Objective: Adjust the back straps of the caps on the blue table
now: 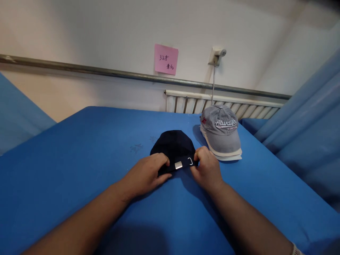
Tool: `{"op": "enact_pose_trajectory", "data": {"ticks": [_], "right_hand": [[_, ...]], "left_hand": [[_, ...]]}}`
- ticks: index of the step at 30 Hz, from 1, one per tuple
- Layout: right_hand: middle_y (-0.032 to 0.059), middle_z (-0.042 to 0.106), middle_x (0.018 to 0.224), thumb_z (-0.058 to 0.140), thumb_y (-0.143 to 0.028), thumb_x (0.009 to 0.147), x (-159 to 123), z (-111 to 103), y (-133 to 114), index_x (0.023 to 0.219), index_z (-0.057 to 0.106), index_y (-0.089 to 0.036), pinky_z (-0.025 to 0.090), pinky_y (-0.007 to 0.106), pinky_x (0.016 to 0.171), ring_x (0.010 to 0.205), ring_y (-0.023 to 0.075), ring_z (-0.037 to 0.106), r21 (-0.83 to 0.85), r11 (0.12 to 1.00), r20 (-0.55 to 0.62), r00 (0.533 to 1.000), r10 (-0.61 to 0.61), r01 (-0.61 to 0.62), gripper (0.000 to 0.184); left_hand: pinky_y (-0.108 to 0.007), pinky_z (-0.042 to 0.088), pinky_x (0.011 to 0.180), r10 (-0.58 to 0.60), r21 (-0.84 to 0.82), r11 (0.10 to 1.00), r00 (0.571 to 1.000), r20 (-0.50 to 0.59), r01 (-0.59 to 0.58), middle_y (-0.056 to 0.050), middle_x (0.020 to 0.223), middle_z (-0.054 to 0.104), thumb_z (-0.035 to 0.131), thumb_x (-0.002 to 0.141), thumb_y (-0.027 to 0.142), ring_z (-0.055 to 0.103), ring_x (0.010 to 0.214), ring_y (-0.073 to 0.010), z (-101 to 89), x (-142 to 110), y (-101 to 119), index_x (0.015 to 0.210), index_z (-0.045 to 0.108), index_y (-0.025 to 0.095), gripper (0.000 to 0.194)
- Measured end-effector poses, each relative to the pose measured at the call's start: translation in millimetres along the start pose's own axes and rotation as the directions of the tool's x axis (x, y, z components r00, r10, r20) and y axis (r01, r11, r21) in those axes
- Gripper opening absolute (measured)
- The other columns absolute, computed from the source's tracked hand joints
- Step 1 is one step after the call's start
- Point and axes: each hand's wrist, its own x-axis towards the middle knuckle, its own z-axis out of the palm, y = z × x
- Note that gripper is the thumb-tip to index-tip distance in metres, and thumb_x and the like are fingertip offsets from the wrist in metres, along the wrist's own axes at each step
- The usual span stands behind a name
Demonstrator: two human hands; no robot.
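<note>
A dark navy cap (174,143) rests on the blue-covered table in front of me, its strap edge facing me. On that strap are a silver metal buckle (178,165) and a small white hook-shaped mark or ring. My left hand (150,171) grips the left part of the cap's edge, thumb below and fingers above. At the strap's right end, my right hand (208,168) pinches the edge between thumb and curled fingers. The cap's brim is not visible.
Right of the cap stands a stack of caps, topped by a grey cap (221,129) lettered "Always". Behind the blue table (79,148) are a radiator (191,102), a metal rail (119,73), a plugged-in socket (216,56) and a pink note (166,59). A blue curtain (308,134) hangs at right.
</note>
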Motion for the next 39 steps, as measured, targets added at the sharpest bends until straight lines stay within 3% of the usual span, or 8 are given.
{"op": "enact_pose_trajectory", "data": {"ticks": [3,6,9,12,21,25,30,39], "right_hand": [[0.0003,0.048,0.076,0.052,-0.011,0.077,1,-1,4,0.078,0.036,-0.025,0.038,0.031,0.066,0.071,0.0190,0.050,0.076,0.994,-0.031,0.996,0.083,-0.081,0.022],[-0.0002,0.047,0.076,0.052,-0.011,0.077,2,-2,5,0.076,0.034,-0.025,0.038,0.030,0.065,0.070,0.0181,0.049,0.102,0.990,-0.031,0.994,0.101,-0.097,0.023],[-0.0004,0.046,0.074,0.052,-0.010,0.077,3,-1,4,0.074,0.033,-0.025,0.037,0.031,0.064,0.068,0.0180,0.047,0.056,0.996,0.014,0.998,0.066,-0.066,0.024],[0.0005,0.047,0.074,0.051,-0.009,0.075,2,0,3,0.074,0.035,-0.025,0.037,0.031,0.064,0.069,0.0189,0.047,-0.004,0.999,0.062,0.998,0.033,-0.033,0.023],[0.0070,0.057,0.094,0.058,-0.014,0.075,1,-1,-10,0.099,0.052,-0.021,0.044,0.034,0.067,0.077,0.0222,0.054,-0.036,0.999,0.213,0.977,0.008,0.000,0.025],[0.0035,0.052,0.084,0.051,-0.007,0.076,0,-1,-6,0.087,0.045,-0.023,0.043,0.032,0.065,0.074,0.0203,0.052,0.017,0.999,0.004,1.000,0.030,-0.030,0.020],[0.0037,0.050,0.088,0.050,-0.008,0.076,0,3,1,0.090,0.041,-0.024,0.046,0.032,0.070,0.079,0.0200,0.052,0.170,0.983,-0.154,0.983,0.098,-0.071,0.023],[0.0067,0.055,0.097,0.053,-0.014,0.078,-7,11,-16,0.101,0.047,-0.021,0.048,0.033,0.069,0.081,0.0203,0.056,0.239,0.965,0.123,0.989,0.083,-0.111,0.025]], "left_hand": [[-0.031,0.044,0.066,0.001,0.031,1.000,0.999,0.033,-0.002,-0.002,0.086,0.063,0.063,0.083,0.020,0.060,0.076,-0.0195,4.2,1,-1,0.090,0.056,0.021,0.009],[-0.030,0.042,0.064,-0.020,0.085,0.996,0.992,-0.123,0.031,0.000,0.080,0.058,0.057,0.078,0.010,0.055,0.071,-0.0173,7.8,0,-6,0.082,0.050,0.022,0.014],[-0.030,0.042,0.063,-0.052,0.141,0.983,0.907,-0.417,0.121,-0.001,0.077,0.051,0.052,0.074,0.006,0.050,0.068,-0.0169,7.1,-1,-11,0.076,0.040,0.023,0.021],[-0.031,0.043,0.065,-0.009,0.144,0.984,0.834,-0.552,0.106,-0.002,0.077,0.049,0.050,0.073,0.003,0.051,0.071,-0.0177,3.4,-2,-12,0.074,0.034,0.024,0.026],[-0.029,0.041,0.062,0.117,0.092,0.992,0.849,-0.515,-0.081,0.000,0.073,0.048,0.053,0.079,0.006,0.048,0.067,-0.0155,11.2,-3,-5,0.071,0.035,0.024,0.026],[-0.028,0.036,0.057,0.083,0.104,0.994,0.909,-0.408,-0.045,0.002,0.068,0.045,0.053,0.080,0.011,0.044,0.061,-0.0137,6.5,-3,-1,0.068,0.038,0.022,0.022],[-0.026,0.038,0.056,-0.038,-0.075,0.997,0.998,-0.058,0.034,0.003,0.067,0.053,0.058,0.086,0.029,0.049,0.058,-0.0122,0.5,0,3,0.069,0.048,0.020,0.021],[-0.026,0.044,0.054,-0.255,-0.257,0.951,0.909,-0.331,0.173,0.005,0.067,0.055,0.057,0.090,0.034,0.053,0.053,-0.0115,4.1,-2,0,0.092,0.055,0.020,0.015]]}}
